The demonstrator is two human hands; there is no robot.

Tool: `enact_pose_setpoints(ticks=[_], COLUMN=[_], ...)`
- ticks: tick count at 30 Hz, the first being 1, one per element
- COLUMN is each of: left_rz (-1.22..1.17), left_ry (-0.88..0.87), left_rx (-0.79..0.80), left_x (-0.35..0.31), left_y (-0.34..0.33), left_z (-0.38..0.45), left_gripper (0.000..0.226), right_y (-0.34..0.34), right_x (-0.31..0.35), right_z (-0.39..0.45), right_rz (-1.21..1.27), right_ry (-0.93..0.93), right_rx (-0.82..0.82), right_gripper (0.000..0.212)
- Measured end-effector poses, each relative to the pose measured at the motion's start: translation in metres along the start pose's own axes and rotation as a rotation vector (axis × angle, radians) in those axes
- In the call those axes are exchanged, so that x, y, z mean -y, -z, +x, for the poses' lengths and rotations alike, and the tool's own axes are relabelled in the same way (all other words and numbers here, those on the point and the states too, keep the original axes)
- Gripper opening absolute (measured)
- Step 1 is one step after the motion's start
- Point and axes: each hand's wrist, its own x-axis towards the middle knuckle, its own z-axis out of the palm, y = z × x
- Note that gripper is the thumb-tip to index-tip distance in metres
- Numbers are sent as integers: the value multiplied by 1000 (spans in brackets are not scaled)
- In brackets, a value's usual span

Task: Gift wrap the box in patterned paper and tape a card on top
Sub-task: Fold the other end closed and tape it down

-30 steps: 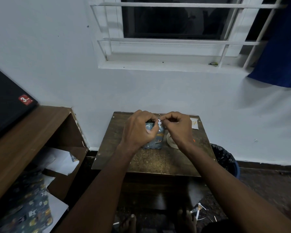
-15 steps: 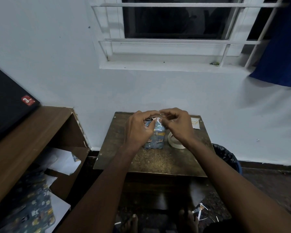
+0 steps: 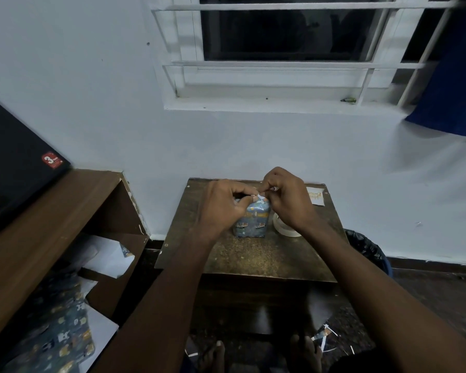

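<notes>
A small box wrapped in blue patterned paper (image 3: 252,222) stands upright on the dark wooden table (image 3: 250,254). My left hand (image 3: 223,205) and my right hand (image 3: 285,200) meet just above its top edge. Both pinch a small pale scrap, either paper or tape (image 3: 259,196), between thumb and fingertips. A roll of clear tape (image 3: 283,227) lies on the table to the right of the box, partly under my right wrist. The white card (image 3: 315,196) lies flat at the table's far right corner.
A brown shelf unit (image 3: 65,211) stands on the left, with spare patterned paper (image 3: 57,335) and white sheets inside. A black-lined bin (image 3: 366,249) sits to the table's right. The white wall and window are close behind. Paper scraps lie on the floor by my feet.
The box has been stood more upright. My hands have risen slightly above its top, still pinched together at the paper's upper edge.
</notes>
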Motion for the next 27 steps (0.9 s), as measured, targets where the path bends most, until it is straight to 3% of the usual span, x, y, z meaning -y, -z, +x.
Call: enact_pose_setpoints(ticks=[7, 14, 20, 25, 27], left_rz=[-55, -35, 11, 28, 54], left_ry=[8, -13, -101, -126, -149], left_rx=[42, 123, 131, 146, 150], left_x=[3, 7, 10, 8, 7], left_y=[4, 9, 11, 17, 19], left_z=[-4, -3, -4, -3, -5], left_gripper=[12, 7, 6, 7, 9], right_y=[6, 13, 18, 1, -5], right_x=[-5, -6, 9, 18, 14], right_z=[-6, -26, -27, -41, -41], right_rz=[-146, -144, -103, -189, -217], right_ry=[172, 180, 81, 231, 248], right_rx=[84, 79, 21, 125, 91], right_gripper=[32, 34, 33, 45, 44])
